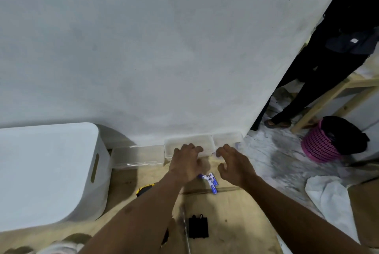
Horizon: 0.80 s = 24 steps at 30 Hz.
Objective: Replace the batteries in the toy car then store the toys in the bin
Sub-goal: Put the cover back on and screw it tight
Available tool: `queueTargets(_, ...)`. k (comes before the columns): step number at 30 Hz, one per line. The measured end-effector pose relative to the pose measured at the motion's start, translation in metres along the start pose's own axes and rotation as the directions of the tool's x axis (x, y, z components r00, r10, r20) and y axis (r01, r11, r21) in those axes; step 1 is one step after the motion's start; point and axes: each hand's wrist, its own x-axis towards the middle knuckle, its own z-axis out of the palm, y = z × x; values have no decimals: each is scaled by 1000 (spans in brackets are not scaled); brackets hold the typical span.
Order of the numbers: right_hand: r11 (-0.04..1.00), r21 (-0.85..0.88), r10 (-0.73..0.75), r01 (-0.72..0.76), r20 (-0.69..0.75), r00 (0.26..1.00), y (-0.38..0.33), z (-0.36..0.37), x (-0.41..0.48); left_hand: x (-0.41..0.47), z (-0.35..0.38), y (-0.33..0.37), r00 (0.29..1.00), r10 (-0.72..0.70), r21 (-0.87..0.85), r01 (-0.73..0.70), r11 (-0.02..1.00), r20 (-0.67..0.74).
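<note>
We see blue-and-white batteries [211, 182] lying on the wooden bench [235, 212] between our hands, print too blurred to read, as our left hand [187, 164] touches a clear plastic box [205, 141] with bent fingers and our right hand [233, 164] hovers relaxed, empty, the white bin [47, 167] far left.

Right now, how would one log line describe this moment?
left grip: at middle clear box | right grip: open, hovering | batteries: loose on table | bin: left

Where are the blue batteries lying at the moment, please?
In the head view, the blue batteries lie on the tabletop near centre, just nearer the person than the left hand and right hand, beyond the black cover.
</note>
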Motion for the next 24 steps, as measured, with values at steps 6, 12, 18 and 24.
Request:
queueTargets(6,973,61,209,-221,158,965,-35,40,-18,-72,8,-66,955,-278,-162,260,952,-105)
queueTargets(12,883,55,450,-467,188,873,-37,48,-11,-125,30,-108,857,-508,-289,468,835,-80)
queueTargets(18,874,122,449,-471,169,877,-32,42,-3,-148,44,-118,788,-612,-448,572,687,68)
queueTargets(24,849,128,495,-512,144,857,-37,27,-11,-141,41,-107,775,-541,-654,598,464,326)
